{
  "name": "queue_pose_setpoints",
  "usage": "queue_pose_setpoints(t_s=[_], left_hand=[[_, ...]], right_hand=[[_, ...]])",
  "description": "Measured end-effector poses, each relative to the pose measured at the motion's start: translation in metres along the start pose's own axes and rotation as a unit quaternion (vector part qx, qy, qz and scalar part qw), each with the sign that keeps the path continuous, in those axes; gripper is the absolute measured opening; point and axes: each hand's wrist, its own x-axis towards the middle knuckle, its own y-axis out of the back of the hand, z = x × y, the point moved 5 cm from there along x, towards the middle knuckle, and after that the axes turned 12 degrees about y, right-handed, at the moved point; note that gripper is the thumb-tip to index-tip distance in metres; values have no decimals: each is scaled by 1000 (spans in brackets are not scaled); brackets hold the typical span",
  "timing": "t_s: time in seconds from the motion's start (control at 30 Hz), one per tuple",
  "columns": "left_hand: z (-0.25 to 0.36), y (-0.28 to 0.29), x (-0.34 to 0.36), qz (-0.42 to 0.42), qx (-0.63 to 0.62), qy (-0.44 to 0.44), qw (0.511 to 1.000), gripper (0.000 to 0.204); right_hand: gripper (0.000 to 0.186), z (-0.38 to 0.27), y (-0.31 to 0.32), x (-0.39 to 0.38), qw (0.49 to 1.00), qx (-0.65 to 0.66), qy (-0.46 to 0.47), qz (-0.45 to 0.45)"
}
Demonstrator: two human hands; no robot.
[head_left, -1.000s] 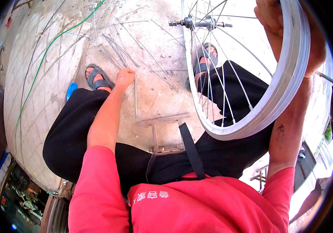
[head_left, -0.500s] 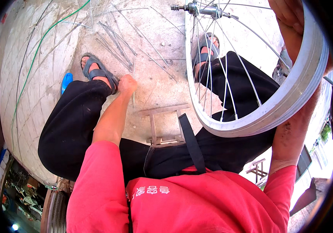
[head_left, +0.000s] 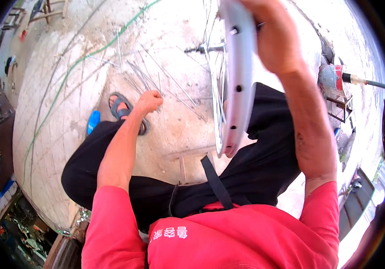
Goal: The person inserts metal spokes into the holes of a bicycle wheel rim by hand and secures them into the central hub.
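Note:
A silver bicycle wheel rim (head_left: 236, 67) stands nearly edge-on before me, with dark spoke holes along its outer face. My right hand (head_left: 275, 42) is closed on its upper right side; the fingertips are partly hidden. Thin spokes run inside the rim to a metal hub (head_left: 215, 47), whose threaded axle end points left. Left of the wheel, my left hand (head_left: 149, 101) is closed in a pinch around a single thin spoke (head_left: 160, 83), upright in the picture. Beyond that hand, several loose spokes (head_left: 179, 89) lie scattered on the concrete floor.
A green hose (head_left: 78, 62) and a dark cable cross the floor at left. A blue object (head_left: 94, 122) lies beside my left sandal (head_left: 121, 106). A low wooden stool (head_left: 182, 168) is between my legs. At right, a red and grey machine (head_left: 331, 80) sits on a metal stand.
The wheel has turned from showing its spoked side to nearly edge-on and shifted left, with my right hand on it. My left hand still pinches the spoke. The view has swung right.

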Motion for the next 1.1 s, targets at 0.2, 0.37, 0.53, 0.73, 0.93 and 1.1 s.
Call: queue_pose_setpoints(t_s=[0.2, 0.37, 0.53, 0.73, 0.93, 1.1], left_hand=[[-30, -9, -15, 48, 63, -74, 994, 23], [17, 43, -65, 123, 41, -53, 990, 21], [130, 133, -185, 127, -142, -201, 961, 11], [179, 186, -383, 226, -285, -483, 797, 14], [183, 190, -454, 203, -324, -648, 659, 19], [191, 177, -457, 230, -282, -648, 669, 16]], right_hand=[[57, -13, -20, -8, 974, -219, 46, 12], [51, -32, -28, -19, 984, -168, 52, 21], [51, -38, -36, -29, 992, -107, 50, 34], [55, -25, -63, -41, 996, -89, -4, 11], [57, -13, -80, -38, 995, -93, -36, -6], [57, -14, -91, -33, 993, -105, -43, -21]])
